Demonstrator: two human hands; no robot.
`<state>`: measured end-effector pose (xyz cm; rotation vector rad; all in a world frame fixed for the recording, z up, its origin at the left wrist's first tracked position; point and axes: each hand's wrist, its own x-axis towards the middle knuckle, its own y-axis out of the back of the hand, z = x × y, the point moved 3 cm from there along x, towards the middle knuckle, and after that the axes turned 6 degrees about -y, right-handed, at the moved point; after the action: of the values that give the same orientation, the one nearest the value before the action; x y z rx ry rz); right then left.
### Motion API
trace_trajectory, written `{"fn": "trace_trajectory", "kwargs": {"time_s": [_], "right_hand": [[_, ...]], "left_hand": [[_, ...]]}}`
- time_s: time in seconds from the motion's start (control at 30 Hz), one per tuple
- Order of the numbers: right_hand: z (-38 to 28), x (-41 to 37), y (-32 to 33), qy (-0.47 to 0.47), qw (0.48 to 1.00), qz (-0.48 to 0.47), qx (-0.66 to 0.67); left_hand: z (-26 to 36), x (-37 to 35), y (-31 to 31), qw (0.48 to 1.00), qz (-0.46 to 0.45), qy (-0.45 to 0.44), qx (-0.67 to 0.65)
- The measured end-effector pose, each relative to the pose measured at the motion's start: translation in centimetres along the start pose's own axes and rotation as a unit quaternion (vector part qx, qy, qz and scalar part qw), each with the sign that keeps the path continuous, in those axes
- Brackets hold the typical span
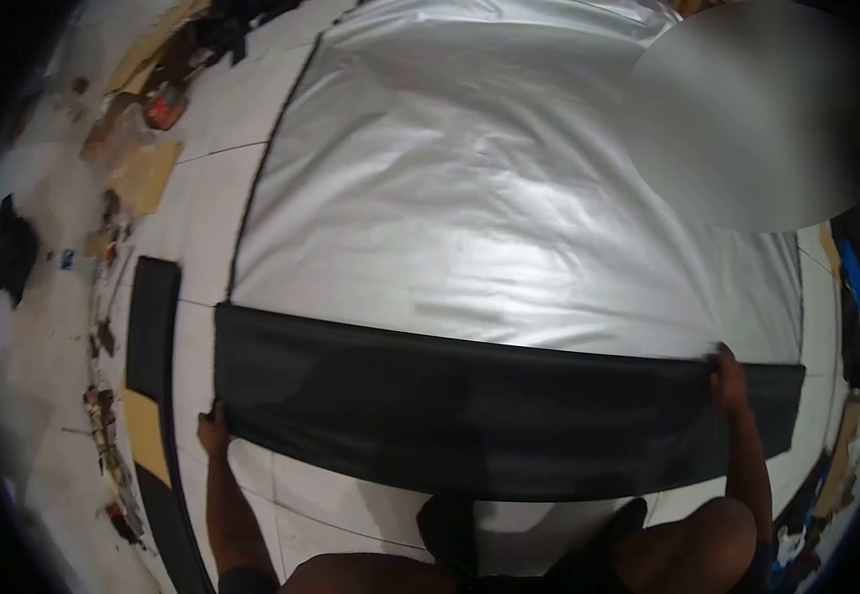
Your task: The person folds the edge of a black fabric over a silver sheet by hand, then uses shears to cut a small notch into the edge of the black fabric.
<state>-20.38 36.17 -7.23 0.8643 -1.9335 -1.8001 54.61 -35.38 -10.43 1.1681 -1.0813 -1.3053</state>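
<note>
A wide sheet with a silver face (450, 198) lies on the tiled floor, its near part showing as a black band (470, 416) that runs left to right. My left hand (214, 431) grips the lower left corner of the black band, fingers closed on its edge. At the band's upper edge, toward the right, my right hand (728, 378) is closed on the black material; its fingertips are partly blurred. Creases run across the silver face.
A long black strip with a tan patch (153, 436) lies on the floor at the left. Scraps and tan pieces (148, 178) are scattered beyond it. More scraps and a blue item (852, 272) are at the right. My knees and feet are at the bottom.
</note>
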Motion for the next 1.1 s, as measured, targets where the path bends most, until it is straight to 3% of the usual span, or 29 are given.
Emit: {"fn": "trace_trajectory", "kwargs": {"time_s": [0.07,0.17,0.2,0.27,0.3,0.33,0.4,0.47,0.5,0.57,0.63,0.67,0.7,0.77,0.83,0.9,1.0,1.1], "right_hand": [[-0.2,-0.4,0.2,0.029,0.998,0.037,-0.051],[3.8,-4.5,-1.5,-0.038,0.986,0.156,-0.05],[6.7,-7.2,-2.9,-0.12,0.979,0.141,-0.081],[6.3,-12.4,-1.6,-0.379,0.915,0.097,-0.099],[8.3,-15.3,-2.5,-0.409,0.901,0.094,-0.112],[10.7,-18.7,-3.5,-0.442,0.884,0.089,-0.126],[12.6,-23.8,-5.2,-0.596,0.802,0.031,-0.025],[13.5,-27.4,-8.3,-0.502,0.854,-0.011,-0.135],[14.1,-28.6,-8.5,-0.536,0.84,-0.008,-0.085],[15.2,-29.8,-10.1,-0.619,0.762,0.058,0.178],[16.4,-29.9,-11.3,-0.598,0.661,0.161,0.424],[17.0,-29.5,-11.7,-0.562,0.634,0.197,0.494],[16.1,-27.7,-10.5,-0.57,0.537,0.229,0.578],[13.6,-25.6,-6.5,-0.622,0.494,0.244,0.557],[17.6,-27.2,-8.5,-0.591,0.478,0.254,0.598],[20.3,-28.0,-8.8,-0.572,0.472,0.275,0.612],[20.2,-28.1,-8.0,-0.578,0.472,0.316,0.586],[19.4,-29.3,-5.8,-0.597,0.472,0.334,0.556]], "left_hand": [[0.5,-0.4,-0.3,0.999,0.02,0.028,-0.018],[1.4,-2.5,-1.0,0.986,0.127,0.066,-0.082],[3.2,-4.4,-0.3,0.978,0.116,0.124,-0.125],[3.4,-7.1,-2.2,0.968,0.097,0.118,-0.201],[4.4,-9.2,-2.5,0.94,0.029,0.146,-0.306],[4.7,-11.2,-3.4,0.918,0.026,0.171,-0.357],[9.7,-16.6,-0.7,0.86,-0.067,0.225,-0.453],[10.6,-19.6,-0.8,0.815,-0.143,0.22,-0.516],[11.3,-20.9,-1.2,0.789,-0.186,0.213,-0.545],[12.6,-22.3,-1.8,0.761,-0.219,0.206,-0.574],[13.7,-22.7,-1.8,0.706,-0.235,0.161,-0.648],[12.1,-22.0,-3.7,0.673,-0.234,0.183,-0.677],[9.2,-20.6,-5.4,0.723,-0.245,0.19,-0.617],[10.2,-20.1,-5.3,0.757,-0.161,0.206,-0.599],[7.7,-17.8,-6.5,0.789,-0.14,0.21,-0.561],[9.1,-17.1,-4.8,0.769,-0.113,0.168,-0.606],[8.4,-14.6,-4.9,0.745,-0.158,0.129,-0.635],[8.6,-14.4,-4.2,0.749,-0.146,0.092,-0.639]]}}
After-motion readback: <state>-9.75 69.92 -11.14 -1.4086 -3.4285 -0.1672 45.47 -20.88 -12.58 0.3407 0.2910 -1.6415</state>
